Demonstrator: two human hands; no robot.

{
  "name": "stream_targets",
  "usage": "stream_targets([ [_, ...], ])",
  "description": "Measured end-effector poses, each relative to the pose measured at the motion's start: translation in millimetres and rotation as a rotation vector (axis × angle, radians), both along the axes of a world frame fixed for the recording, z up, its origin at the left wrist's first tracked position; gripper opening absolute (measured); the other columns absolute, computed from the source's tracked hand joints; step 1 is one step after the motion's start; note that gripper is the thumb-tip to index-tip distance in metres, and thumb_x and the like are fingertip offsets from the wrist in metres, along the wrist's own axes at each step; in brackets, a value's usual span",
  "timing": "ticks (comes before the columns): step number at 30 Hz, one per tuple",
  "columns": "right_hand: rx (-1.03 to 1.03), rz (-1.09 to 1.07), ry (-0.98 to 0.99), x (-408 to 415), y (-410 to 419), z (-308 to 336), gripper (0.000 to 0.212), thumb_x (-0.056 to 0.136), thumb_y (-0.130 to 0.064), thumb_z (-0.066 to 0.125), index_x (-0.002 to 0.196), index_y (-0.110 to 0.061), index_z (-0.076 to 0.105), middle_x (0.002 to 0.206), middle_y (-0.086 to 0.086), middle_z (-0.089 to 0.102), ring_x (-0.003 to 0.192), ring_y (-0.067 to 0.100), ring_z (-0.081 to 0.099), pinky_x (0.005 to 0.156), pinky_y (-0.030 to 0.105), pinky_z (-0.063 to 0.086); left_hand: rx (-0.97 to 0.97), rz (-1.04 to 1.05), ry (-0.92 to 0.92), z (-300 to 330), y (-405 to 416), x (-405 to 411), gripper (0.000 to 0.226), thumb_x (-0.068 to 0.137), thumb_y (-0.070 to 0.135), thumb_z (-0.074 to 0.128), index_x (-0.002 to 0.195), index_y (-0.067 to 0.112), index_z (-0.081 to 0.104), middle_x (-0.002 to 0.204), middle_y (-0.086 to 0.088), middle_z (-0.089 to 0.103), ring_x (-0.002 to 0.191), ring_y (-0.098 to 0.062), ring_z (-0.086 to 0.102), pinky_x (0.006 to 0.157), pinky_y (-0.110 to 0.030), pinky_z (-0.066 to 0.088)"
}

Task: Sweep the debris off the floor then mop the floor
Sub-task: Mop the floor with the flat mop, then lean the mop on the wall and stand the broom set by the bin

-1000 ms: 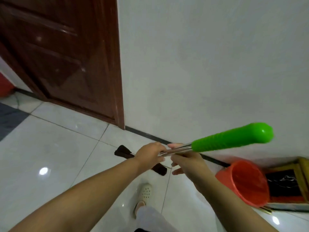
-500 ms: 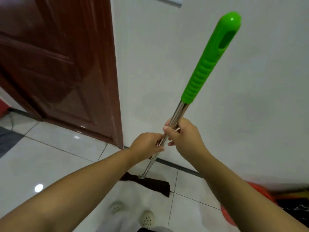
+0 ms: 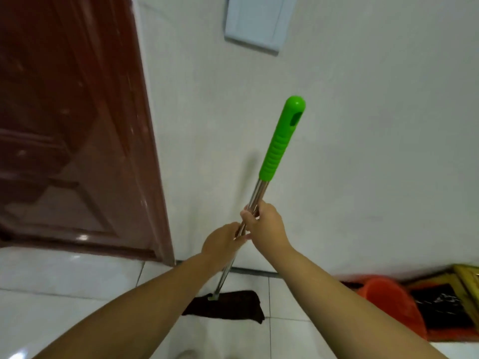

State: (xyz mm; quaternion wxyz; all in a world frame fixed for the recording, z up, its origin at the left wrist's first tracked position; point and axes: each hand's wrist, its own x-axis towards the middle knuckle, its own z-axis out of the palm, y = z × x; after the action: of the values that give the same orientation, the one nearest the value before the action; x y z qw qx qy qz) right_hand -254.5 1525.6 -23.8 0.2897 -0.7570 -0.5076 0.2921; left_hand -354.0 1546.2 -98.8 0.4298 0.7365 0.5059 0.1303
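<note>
Fingers [image 3: 247, 216] of both hands are wrapped tight round the mop's steel shaft [image 3: 256, 196], right hand [image 3: 267, 226] just above left hand [image 3: 223, 246], the two touching. Since a second ago the mop has swung from lying nearly level to standing steeply upright, its green grip [image 3: 282, 139] now high against the white wall [image 3: 363, 151]. Both forearms reach forward, wrists close together. The dark mop head [image 3: 233, 307] lies flat on the white tiled floor [image 3: 64, 294], near the skirting at the wall's foot, between the brown door [image 3: 72, 138] and an orange bucket [image 3: 388, 301].
</note>
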Motion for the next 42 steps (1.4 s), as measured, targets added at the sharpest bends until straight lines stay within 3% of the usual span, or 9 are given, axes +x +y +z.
stream_targets([
  [4,-0.053,-0.056,-0.093,-5.1,40.3,4.6,0.029,0.094,-0.031,0.053,0.112,-0.009,0.061,0.106,0.012,0.060,0.096,0.025,0.061,0.083,0.034,0.051,-0.018,0.005,0.028,4.9,33.0,4.2,0.041,0.099,0.043,0.036,0.110,0.010,0.058,0.104,-0.005,0.066,0.095,-0.020,0.063,0.084,-0.032,0.050],
  [10,-0.089,-0.198,-0.004,-0.9,75.5,-0.4,0.032,0.095,-0.033,0.050,0.114,-0.009,0.059,0.107,0.013,0.063,0.093,0.029,0.064,0.083,0.041,0.055,-0.029,0.000,0.065,6.8,67.4,10.4,0.038,0.102,0.028,0.032,0.126,0.008,0.053,0.124,-0.011,0.060,0.114,-0.027,0.057,0.100,-0.037,0.044],
  [13,-0.100,-0.197,-0.027,2.0,78.9,-2.9,0.033,0.095,-0.032,0.051,0.116,-0.007,0.058,0.108,0.013,0.064,0.096,0.029,0.064,0.083,0.038,0.054,-0.073,0.030,0.016,1.8,73.3,12.8,0.037,0.103,0.024,0.031,0.126,0.004,0.051,0.124,-0.011,0.058,0.117,-0.024,0.055,0.099,-0.029,0.039],
  [16,-0.088,-0.204,-0.005,4.6,74.6,-7.2,0.034,0.092,-0.033,0.055,0.115,-0.008,0.057,0.108,0.013,0.063,0.092,0.029,0.065,0.081,0.041,0.055,-0.012,0.028,0.025,-5.6,71.5,14.7,0.038,0.102,0.030,0.033,0.121,0.004,0.053,0.117,-0.010,0.060,0.106,-0.021,0.058,0.087,-0.025,0.040],
  [21,-0.129,-0.278,0.065,23.1,45.9,-20.5,0.037,0.091,-0.031,0.058,0.122,-0.011,0.053,0.106,0.011,0.064,0.093,0.027,0.065,0.083,0.044,0.056,0.007,0.148,0.023,-11.8,48.7,19.8,0.057,0.096,0.030,0.049,0.144,0.007,0.029,0.145,-0.009,0.033,0.125,-0.024,0.047,0.100,-0.035,0.043],
  [25,-0.198,-0.373,0.130,38.9,11.5,-40.6,0.027,0.093,-0.026,0.055,0.117,-0.012,0.056,0.090,0.004,0.062,0.091,0.024,0.066,0.084,0.043,0.056,0.023,0.195,-0.046,-22.6,17.0,28.8,0.051,0.092,0.023,0.057,0.136,0.007,0.036,0.134,-0.007,0.036,0.115,-0.022,0.052,0.087,-0.030,0.047],
  [29,-0.254,-0.463,0.164,50.8,-17.6,-57.0,0.022,0.092,-0.024,0.053,0.112,-0.015,0.057,0.087,0.001,0.061,0.089,0.023,0.067,0.081,0.043,0.057,0.034,0.212,-0.128,-24.0,-10.4,44.8,0.043,0.090,0.017,0.059,0.129,0.009,0.041,0.129,-0.004,0.039,0.107,-0.016,0.053,0.085,-0.029,0.050],
  [37,-0.292,-0.601,0.204,92.2,-99.0,-60.8,0.010,0.090,-0.018,0.051,0.096,-0.020,0.058,0.089,0.004,0.064,0.089,0.026,0.067,0.080,0.046,0.057,-0.037,0.002,-0.075,-28.7,-58.8,89.9,0.039,0.092,0.012,0.054,0.129,0.011,0.043,0.131,-0.003,0.042,0.092,-0.017,0.054,0.083,-0.028,0.047],
  [42,-0.270,-0.709,0.180,135.5,-172.0,-53.8,0.017,0.089,-0.013,0.050,0.100,-0.014,0.063,0.087,0.001,0.059,0.092,0.027,0.066,0.081,0.044,0.057,-0.053,-0.171,-0.097,-16.6,-116.8,141.1,0.025,0.089,0.010,0.052,0.113,0.016,0.049,0.115,0.001,0.050,0.088,-0.015,0.053,0.076,-0.024,0.040],
])
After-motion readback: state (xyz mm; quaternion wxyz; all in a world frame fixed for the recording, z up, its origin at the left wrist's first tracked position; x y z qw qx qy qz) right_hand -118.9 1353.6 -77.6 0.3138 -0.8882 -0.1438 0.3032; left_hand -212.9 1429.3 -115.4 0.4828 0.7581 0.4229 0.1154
